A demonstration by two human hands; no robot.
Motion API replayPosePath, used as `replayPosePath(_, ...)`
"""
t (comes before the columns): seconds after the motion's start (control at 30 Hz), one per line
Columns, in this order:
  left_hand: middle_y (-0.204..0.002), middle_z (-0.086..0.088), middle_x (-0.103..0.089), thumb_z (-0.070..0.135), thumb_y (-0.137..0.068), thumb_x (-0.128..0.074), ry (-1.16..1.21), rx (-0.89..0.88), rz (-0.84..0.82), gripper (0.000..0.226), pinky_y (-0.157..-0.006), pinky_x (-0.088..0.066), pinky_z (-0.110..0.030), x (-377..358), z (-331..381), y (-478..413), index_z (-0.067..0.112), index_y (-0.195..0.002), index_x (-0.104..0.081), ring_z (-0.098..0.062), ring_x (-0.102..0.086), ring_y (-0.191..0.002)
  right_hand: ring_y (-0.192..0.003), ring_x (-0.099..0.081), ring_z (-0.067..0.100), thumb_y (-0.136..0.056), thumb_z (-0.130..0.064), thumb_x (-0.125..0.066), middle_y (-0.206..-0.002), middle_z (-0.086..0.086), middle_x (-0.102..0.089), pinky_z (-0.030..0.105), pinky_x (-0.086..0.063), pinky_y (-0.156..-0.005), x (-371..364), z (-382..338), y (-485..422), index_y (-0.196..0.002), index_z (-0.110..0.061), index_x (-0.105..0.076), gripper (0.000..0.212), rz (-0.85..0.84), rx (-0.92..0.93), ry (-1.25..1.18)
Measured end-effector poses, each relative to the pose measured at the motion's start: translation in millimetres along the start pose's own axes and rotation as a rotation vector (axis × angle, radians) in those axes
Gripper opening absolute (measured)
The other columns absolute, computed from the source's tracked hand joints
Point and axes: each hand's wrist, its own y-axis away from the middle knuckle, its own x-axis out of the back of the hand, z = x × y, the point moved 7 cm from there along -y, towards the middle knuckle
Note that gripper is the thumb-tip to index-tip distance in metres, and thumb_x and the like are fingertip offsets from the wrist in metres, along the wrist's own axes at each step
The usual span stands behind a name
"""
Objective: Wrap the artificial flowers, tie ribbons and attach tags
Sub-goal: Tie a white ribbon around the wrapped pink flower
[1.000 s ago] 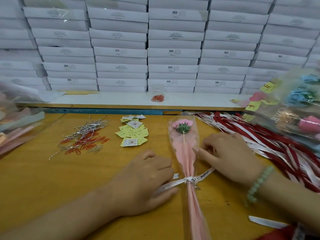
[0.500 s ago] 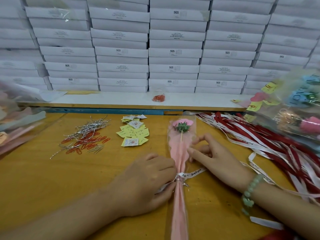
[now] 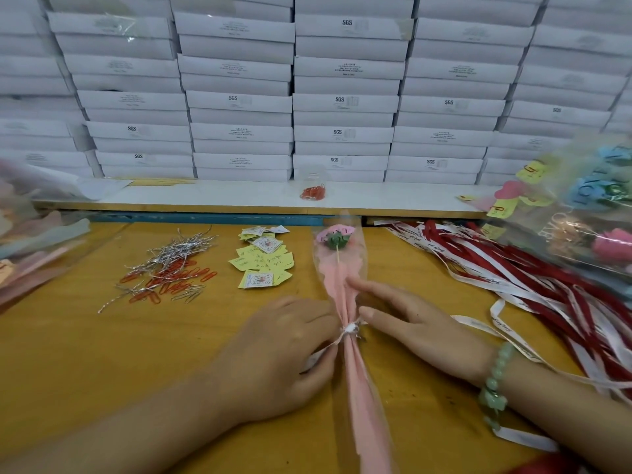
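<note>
1. wrapped flower [image 3: 342, 289] lies lengthwise on the yellow table [image 3: 85, 354], bloom end away from the person and tail running toward the bottom edge. it is pink paper inside a clear sleeve.
2. white ribbon [image 3: 349, 328] is cinched round the narrow waist of the wrap, directly between the two hands.
3. left hand [image 3: 284, 357] rests on the table just left of the waist. its fingers are curled in, and the fingertips meet the wrap's left side and pinch the ribbon's left tail (the pinch itself is partly hidden by the knuckles).
4. right hand [image 3: 410, 323] lies on the right of the wrap with its fingers straight and slightly spread, gripping nothing visible. the index finger [image 3: 366, 287] rests on the pink paper above the waist, and the thumb tip is just beside the ribbon knot.
5. green bead bracelet [image 3: 496, 381] is on the right wrist. a loose white strip runs by that wrist; cannot tell whether it passes over or under.
6. tags [image 3: 263, 265], yellow and white, sit in a small heap left of the bloom, apart from both hands.
7. paper clips and silver twist ties [image 3: 167, 271] lie in a tangle left of the tags.
8. loose ribbons [image 3: 547, 285], red and white, are heaped at the right, with blurred finished bouquets [image 3: 598, 217] beyond them.
9. white boxes [image 3: 342, 97] are stacked behind the table, and a clear cup of red clips [image 3: 313, 189] stands on the ledge.
</note>
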Motion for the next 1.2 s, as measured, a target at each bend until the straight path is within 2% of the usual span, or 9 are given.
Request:
replayPosePath(0.13, -0.079, 0.016, -0.048, 0.036, -0.092, -0.041, 0.07, 0.1, 0.002, 0.02, -0.066, -0.032, -0.015, -2, -12, 1, 0.025, -0.081, -0.055, -0.004, -0.044, -0.073, -0.118, -0.04, -0.018, -0.094, -0.042, -0.05, -0.127, -0.03, -0.046, 0.001, -0.031, -0.097, 4, -5, 2, -0.14, -0.041, -0.035, 0.049, 0.088, 0.022, -0.029)
replayPosePath(0.23, -0.079, 0.015, -0.048, 0.045, -0.089, -0.038, 0.159, 0.169, 0.027, 0.026, -0.063, -0.039, -0.023, -3, -21, 1, 0.027, -0.076, -0.052, -0.007, -0.047, -0.074, -0.104, -0.05, -0.009, -0.09, -0.034, -0.061, -0.106, -0.023, -0.055, 0.009, -0.04, -0.084, 15, -12, 7, -0.112, -0.035, -0.049, 0.025, 0.244, 0.121, 0.17)
replayPosePath(0.33, -0.081, 0.011, -0.051, 0.043, -0.088, -0.048, 0.314, 0.232, 0.084, 0.028, -0.065, -0.044, -0.036, -2, -29, 2, 0.026, -0.067, -0.05, -0.012, -0.052, -0.075, -0.091, -0.05, 0.0, -0.087, -0.037, -0.061, -0.09, -0.024, -0.056, 0.015, -0.037, -0.074, 10, -23, 12, -0.092, -0.036, -0.055, 0.007, 0.229, 0.217, 0.351)
replayPosePath(0.5, -0.1, 0.014, -0.064, 0.027, -0.082, -0.065, 0.775, 0.357, 0.11, 0.028, -0.081, -0.042, -0.01, -7, -43, 1, 0.009, -0.062, -0.065, -0.009, -0.062, -0.1, -0.077, -0.052, 0.007, -0.086, -0.03, -0.067, -0.085, -0.015, -0.055, 0.018, -0.042, -0.066, 1, -25, 9, -0.087, -0.029, -0.061, 0.006, 0.134, 0.269, 0.341)
replayPosePath(0.57, -0.109, 0.012, -0.068, 0.027, -0.083, -0.067, 0.986, 0.405, 0.089, 0.023, -0.081, -0.044, -0.011, -10, -43, 2, 0.011, -0.068, -0.074, -0.01, -0.064, -0.101, -0.076, -0.052, 0.008, -0.087, -0.027, -0.068, -0.083, -0.014, -0.054, 0.014, -0.04, -0.066, 1, -23, 7, -0.087, -0.028, -0.061, 0.006, 0.111, 0.267, 0.318)
replayPosePath(0.63, -0.118, 0.005, -0.07, 0.032, -0.083, -0.067, 1.141, 0.427, 0.083, 0.024, -0.092, -0.045, -0.027, -11, -42, 2, 0.011, -0.08, -0.078, -0.022, -0.064, -0.107, -0.077, -0.052, 0.01, -0.087, -0.027, -0.068, -0.083, -0.014, -0.055, 0.013, -0.039, -0.066, 0, -21, 6, -0.089, -0.027, -0.062, 0.006, 0.103, 0.264, 0.303)
replayPosePath(0.77, -0.117, -0.029, -0.064, 0.024, -0.084, -0.069, 1.395, 0.428, 0.133, 0.028, -0.106, -0.046, -0.041, -11, -42, 0, 0.005, -0.104, -0.074, -0.027, -0.061, -0.118, -0.077, -0.052, 0.011, -0.088, -0.028, -0.067, -0.083, -0.014, -0.054, 0.012, -0.039, -0.066, 0, -20, 5, -0.09, -0.029, -0.061, 0.006, 0.09, 0.262, 0.295)
replayPosePath(1.0, -0.077, -0.005, -0.069, 0.019, -0.081, -0.066, 1.518, 0.447, 0.168, 0.03, -0.075, -0.054, -0.024, -15, -45, -1, 0.012, -0.109, -0.073, -0.021, -0.071, -0.084, -0.08, -0.047, 0.002, -0.093, -0.031, -0.06, -0.089, -0.017, -0.048, 0.013, -0.037, -0.068, -5, -20, 7, -0.088, -0.03, -0.054, 0.007, 0.065, 0.26, 0.371)
replayPosePath(1.2, -0.079, -0.01, -0.065, 0.024, -0.088, -0.048, 1.522, 0.465, 0.162, 0.034, -0.063, -0.052, -0.027, -15, -49, 0, 0.012, -0.109, -0.072, -0.017, -0.055, -0.049, -0.08, -0.048, 0.004, -0.094, -0.031, -0.057, -0.091, -0.019, -0.047, 0.016, -0.039, -0.068, -5, -20, 7, -0.09, -0.032, -0.052, 0.006, 0.055, 0.26, 0.391)
